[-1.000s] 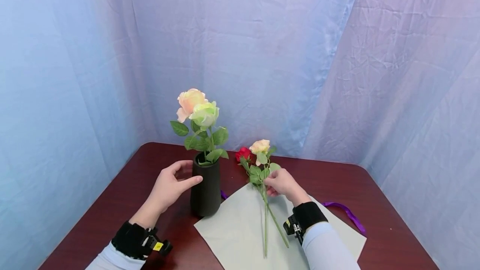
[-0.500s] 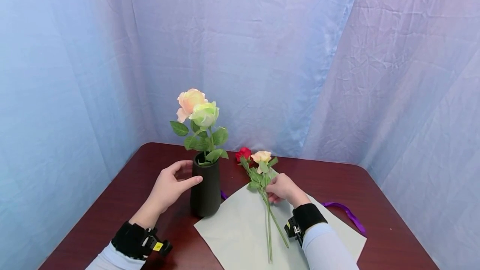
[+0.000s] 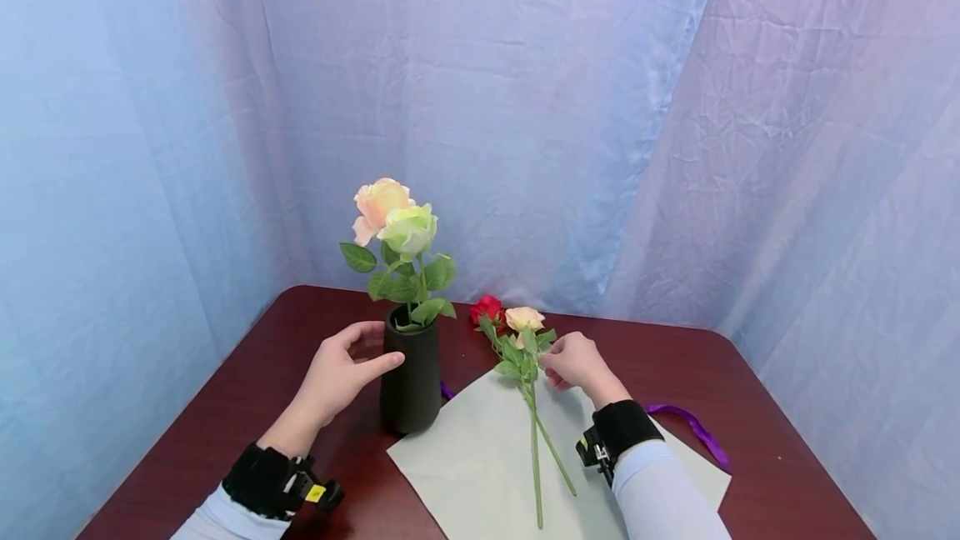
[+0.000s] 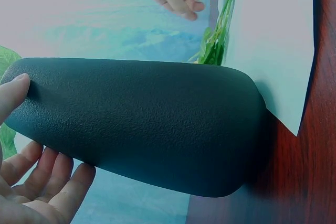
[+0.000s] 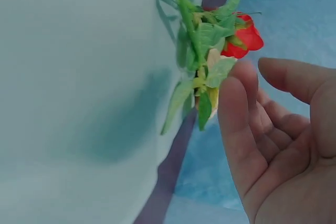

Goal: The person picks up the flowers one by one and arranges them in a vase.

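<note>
My left hand (image 3: 339, 372) holds the upper part of a dark vase (image 3: 411, 382), thumb on its near side and fingers around the far side. In the left wrist view the vase (image 4: 136, 119) has a fine-grained surface. A peach rose (image 3: 381, 203) and a pale green rose (image 3: 409, 230) stand in it. My right hand (image 3: 579, 365) hovers beside a cream rose (image 3: 524, 319), its fingers loosely bent with nothing between them. That rose lies across the stem of a red rose (image 3: 487, 309). In the right wrist view the fingers are apart from the cream rose's leaves (image 5: 202, 109).
Under the two stems lies a pale sheet of wrapping paper (image 3: 480, 457) on the dark red table (image 3: 337, 457). A purple ribbon (image 3: 693, 427) sticks out from beneath the sheet on the right. Blue curtains (image 3: 480, 107) hang behind the table.
My right hand lowered the cream rose onto the paper beside the red one, let go of it and drew back a little to the right. My left hand has stayed on the vase.
</note>
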The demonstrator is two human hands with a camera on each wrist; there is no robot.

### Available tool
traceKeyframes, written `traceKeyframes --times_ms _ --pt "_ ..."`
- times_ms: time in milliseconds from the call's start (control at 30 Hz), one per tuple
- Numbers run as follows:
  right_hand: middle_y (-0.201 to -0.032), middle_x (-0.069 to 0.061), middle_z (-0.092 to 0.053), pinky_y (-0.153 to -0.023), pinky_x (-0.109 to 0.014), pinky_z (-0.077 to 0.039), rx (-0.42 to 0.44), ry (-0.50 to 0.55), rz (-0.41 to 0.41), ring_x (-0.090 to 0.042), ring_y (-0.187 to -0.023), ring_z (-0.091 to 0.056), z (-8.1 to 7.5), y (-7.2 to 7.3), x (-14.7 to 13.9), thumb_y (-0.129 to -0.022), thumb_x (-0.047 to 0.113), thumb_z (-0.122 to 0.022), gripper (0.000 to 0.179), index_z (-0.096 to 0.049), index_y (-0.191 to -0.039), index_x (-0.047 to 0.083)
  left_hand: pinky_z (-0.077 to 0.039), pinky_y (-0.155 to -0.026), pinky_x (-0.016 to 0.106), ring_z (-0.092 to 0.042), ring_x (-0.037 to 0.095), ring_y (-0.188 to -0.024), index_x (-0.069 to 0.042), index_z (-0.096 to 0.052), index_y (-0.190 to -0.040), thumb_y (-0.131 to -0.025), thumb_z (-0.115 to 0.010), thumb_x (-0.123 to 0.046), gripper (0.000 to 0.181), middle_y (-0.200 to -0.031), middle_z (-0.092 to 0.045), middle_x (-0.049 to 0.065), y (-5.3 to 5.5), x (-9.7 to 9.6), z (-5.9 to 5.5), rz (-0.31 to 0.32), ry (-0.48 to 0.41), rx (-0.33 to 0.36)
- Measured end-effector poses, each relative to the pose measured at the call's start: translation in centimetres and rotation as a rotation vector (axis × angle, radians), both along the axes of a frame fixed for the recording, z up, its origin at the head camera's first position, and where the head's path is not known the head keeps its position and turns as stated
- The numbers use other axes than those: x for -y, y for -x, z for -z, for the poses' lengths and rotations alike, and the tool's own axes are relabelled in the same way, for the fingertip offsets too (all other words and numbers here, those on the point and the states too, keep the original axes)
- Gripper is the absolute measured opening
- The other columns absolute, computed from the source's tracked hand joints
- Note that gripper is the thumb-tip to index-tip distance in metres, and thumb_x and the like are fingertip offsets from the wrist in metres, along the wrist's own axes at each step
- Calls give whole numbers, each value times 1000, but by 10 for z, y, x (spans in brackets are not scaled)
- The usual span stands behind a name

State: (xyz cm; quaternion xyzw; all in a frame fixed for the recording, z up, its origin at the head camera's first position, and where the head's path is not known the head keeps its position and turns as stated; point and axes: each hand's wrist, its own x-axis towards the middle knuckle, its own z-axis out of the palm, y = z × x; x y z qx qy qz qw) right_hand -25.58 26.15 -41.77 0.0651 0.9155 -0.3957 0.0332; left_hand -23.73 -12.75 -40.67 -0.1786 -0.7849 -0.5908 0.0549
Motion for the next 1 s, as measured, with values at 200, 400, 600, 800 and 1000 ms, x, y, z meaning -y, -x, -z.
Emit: traceKeyframes --times_ms 200,400,600,800,1000 --pt "-68 -12 -68 -59 -37 -60 -73 -129 13 -21 -59 -66 -5 6 0 -97 14 -69 21 -73 -85 -2 -58 -86 38 -65 27 -111 -13 -62 -134 -84 -85 -38 61 -122 -68 7 2 1 2 -7 1 9" --pt "-66 -13 -68 -58 -36 -59 -82 -159 12 -20 -56 -66 -6 8 4 -96 13 -70 20 -75 -83 -2 -57 -87 38 -65 27 -113 -12 -60 -137 -85 -85 -38 63 -124 -67 8 2 1 2 1 1 14" --pt "-50 -2 -58 -54 -29 -51 -68 -227 -21 -16 -48 -58 5 13 9 -90 8 -69 21 -76 -71 1 -57 -88 39 -65 28 -113 -10 -59 -137 -86 -84 -36 63 -125 -66 10 0 1 1 2 -2 10" --pt "-44 0 -51 -49 -28 -45 -41 -217 -26 -15 -41 -50 18 17 10 -88 5 -67 33 -65 -55 5 -57 -88 40 -65 28 -113 -11 -61 -136 -86 -84 -36 61 -125 -66 10 -1 1 0 7 -13 16" --pt "-50 -8 -61 -51 -31 -55 -3 -182 -11 -20 -44 -63 24 20 12 -90 8 -68 32 -67 -58 2 -56 -90 42 -64 28 -114 -10 -60 -137 -86 -84 -34 61 -126 -66 10 -2 0 -1 3 -13 13"
